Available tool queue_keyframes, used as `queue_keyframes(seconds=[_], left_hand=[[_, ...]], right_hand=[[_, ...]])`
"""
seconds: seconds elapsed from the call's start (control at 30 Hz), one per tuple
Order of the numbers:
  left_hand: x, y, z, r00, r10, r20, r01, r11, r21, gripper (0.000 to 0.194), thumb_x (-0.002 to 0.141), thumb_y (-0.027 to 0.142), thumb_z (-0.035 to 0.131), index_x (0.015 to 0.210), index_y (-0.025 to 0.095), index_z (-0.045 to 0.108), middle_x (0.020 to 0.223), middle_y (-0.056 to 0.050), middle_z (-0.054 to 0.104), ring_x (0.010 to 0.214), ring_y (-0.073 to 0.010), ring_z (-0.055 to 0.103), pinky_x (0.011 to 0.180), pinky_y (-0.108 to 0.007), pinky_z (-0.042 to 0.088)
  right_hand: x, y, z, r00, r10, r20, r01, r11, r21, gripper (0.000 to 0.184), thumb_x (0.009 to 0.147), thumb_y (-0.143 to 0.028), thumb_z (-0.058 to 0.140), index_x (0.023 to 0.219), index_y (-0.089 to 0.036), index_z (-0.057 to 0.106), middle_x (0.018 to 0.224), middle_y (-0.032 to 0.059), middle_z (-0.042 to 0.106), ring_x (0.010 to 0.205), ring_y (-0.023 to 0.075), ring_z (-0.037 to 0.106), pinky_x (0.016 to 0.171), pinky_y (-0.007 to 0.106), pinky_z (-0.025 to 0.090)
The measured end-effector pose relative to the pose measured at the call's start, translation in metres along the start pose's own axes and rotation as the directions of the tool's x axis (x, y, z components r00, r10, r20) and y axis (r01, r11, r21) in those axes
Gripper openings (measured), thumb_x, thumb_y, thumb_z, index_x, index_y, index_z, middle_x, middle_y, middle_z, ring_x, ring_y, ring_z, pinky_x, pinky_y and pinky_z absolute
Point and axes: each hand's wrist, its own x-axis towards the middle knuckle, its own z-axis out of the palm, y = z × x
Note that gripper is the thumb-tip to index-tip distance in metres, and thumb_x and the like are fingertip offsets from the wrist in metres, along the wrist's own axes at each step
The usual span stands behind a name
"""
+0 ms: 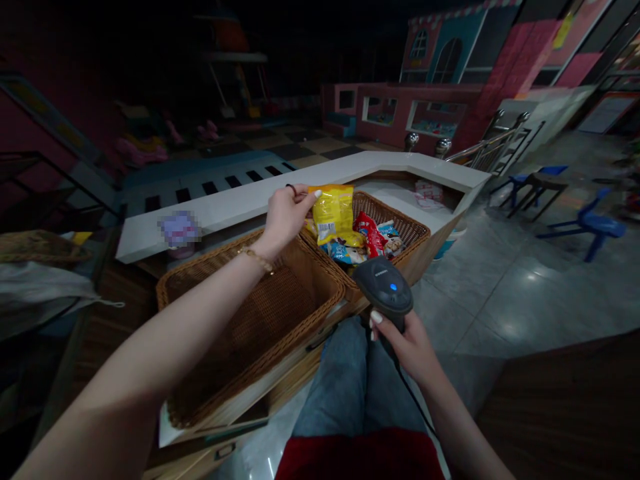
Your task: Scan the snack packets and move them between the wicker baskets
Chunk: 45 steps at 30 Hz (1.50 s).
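A yellow snack bag [334,210] with a barcode on its lower part is pinched at its top left corner by my left hand [287,213]. It hangs over the right wicker basket [413,230], where a red snack packet [369,235] and blue-and-white packets [391,238] lie. My right hand [407,343] is wrapped round the handle of a dark barcode scanner [384,287], which shows a blue light. The scanner's head points toward the yellow bag, and a cable runs down from its handle. Beneath my left forearm, the left wicker basket [280,300] shows its bare woven bottom.
A white counter ledge [240,207] runs behind the baskets, with a blurred purple object [180,230] at its left. A grey cloth bag [40,297] lies at far left. Blue chairs [595,223] and a metal railing [490,147] stand to the right.
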Motion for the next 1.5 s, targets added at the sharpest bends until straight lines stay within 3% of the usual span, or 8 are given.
queue_keyframes(seconds=[0.13,0.2,0.3,0.5,0.87,1.07,1.3,1.5], left_hand=[[-0.043,-0.002,-0.026,0.944,-0.318,0.092,0.331,0.904,-0.272,0.013,0.093,0.028,0.068,0.093,0.017,0.062,0.087,-0.008,0.076,0.075,-0.0168,0.074,0.073,-0.034,0.065],[-0.062,-0.004,-0.033,0.910,-0.393,0.129,0.413,0.843,-0.344,0.010,0.093,0.024,0.067,0.091,0.017,0.060,0.084,-0.006,0.076,0.070,-0.0144,0.074,0.070,-0.029,0.065],[-0.078,-0.007,-0.035,0.891,-0.438,0.120,0.446,0.797,-0.407,0.009,0.092,0.020,0.067,0.090,0.016,0.060,0.079,-0.004,0.076,0.065,-0.0126,0.074,0.065,-0.025,0.064],[-0.080,-0.010,-0.032,0.876,-0.476,0.072,0.457,0.776,-0.434,0.012,0.091,0.018,0.069,0.086,0.015,0.059,0.075,-0.002,0.074,0.061,-0.0118,0.072,0.060,-0.023,0.064],[-0.081,-0.018,-0.042,0.912,-0.410,0.008,0.378,0.832,-0.405,0.015,0.088,0.021,0.071,0.084,0.016,0.058,0.069,0.001,0.066,0.059,-0.0108,0.067,0.057,-0.024,0.063],[-0.081,-0.022,-0.040,0.908,-0.420,-0.008,0.387,0.843,-0.374,0.013,0.091,0.020,0.064,0.081,0.019,0.056,0.081,-0.002,0.072,0.068,-0.0134,0.072,0.062,-0.027,0.065],[-0.082,-0.018,-0.043,0.925,-0.380,-0.009,0.350,0.859,-0.373,0.016,0.086,0.027,0.072,0.084,0.018,0.059,0.070,0.001,0.065,0.060,-0.0113,0.065,0.057,-0.024,0.062],[-0.075,-0.023,-0.050,0.935,-0.276,-0.223,0.191,0.921,-0.338,0.019,0.085,0.031,0.071,0.077,0.017,0.061,0.073,0.001,0.062,0.064,-0.0095,0.058,0.058,-0.018,0.050]], right_hand=[[-0.002,-0.006,0.005,0.993,-0.007,0.116,0.009,1.000,-0.016,0.027,0.095,-0.047,0.066,0.097,-0.020,0.065,0.077,0.0016,0.070,0.067,0.0178,0.066,0.066,0.029,0.055],[-0.003,-0.009,0.007,0.985,0.014,0.174,-0.009,1.000,-0.026,0.024,0.097,-0.044,0.064,0.099,-0.020,0.064,0.069,-0.0010,0.068,0.060,0.0168,0.065,0.061,0.027,0.053],[-0.003,-0.012,0.011,0.981,0.015,0.195,-0.001,0.997,-0.071,0.020,0.097,-0.039,0.063,0.104,-0.020,0.063,0.065,-0.0030,0.065,0.052,0.0156,0.061,0.053,0.025,0.049],[0.003,-0.023,0.018,0.989,-0.094,0.112,0.120,0.961,-0.249,0.015,0.092,-0.031,0.062,0.103,-0.020,0.064,0.081,0.0029,0.072,0.072,0.0211,0.069,0.066,0.028,0.052],[0.004,-0.027,0.029,0.980,-0.095,0.175,0.139,0.955,-0.261,0.015,0.092,-0.029,0.060,0.103,-0.019,0.064,0.084,0.0029,0.073,0.075,0.0206,0.069,0.069,0.027,0.052],[0.006,-0.031,0.029,0.981,-0.123,0.152,0.159,0.955,-0.251,0.017,0.091,-0.026,0.058,0.105,-0.019,0.064,0.085,0.0031,0.074,0.075,0.0205,0.070,0.069,0.026,0.053],[0.006,-0.028,0.029,0.981,-0.122,0.148,0.158,0.952,-0.264,0.021,0.091,-0.027,0.059,0.109,-0.019,0.064,0.090,0.0048,0.076,0.080,0.0222,0.071,0.072,0.028,0.054],[0.004,-0.025,0.025,0.984,-0.115,0.138,0.149,0.951,-0.270,0.018,0.091,-0.029,0.061,0.106,-0.019,0.066,0.089,0.0040,0.075,0.078,0.0214,0.071,0.070,0.026,0.054]])
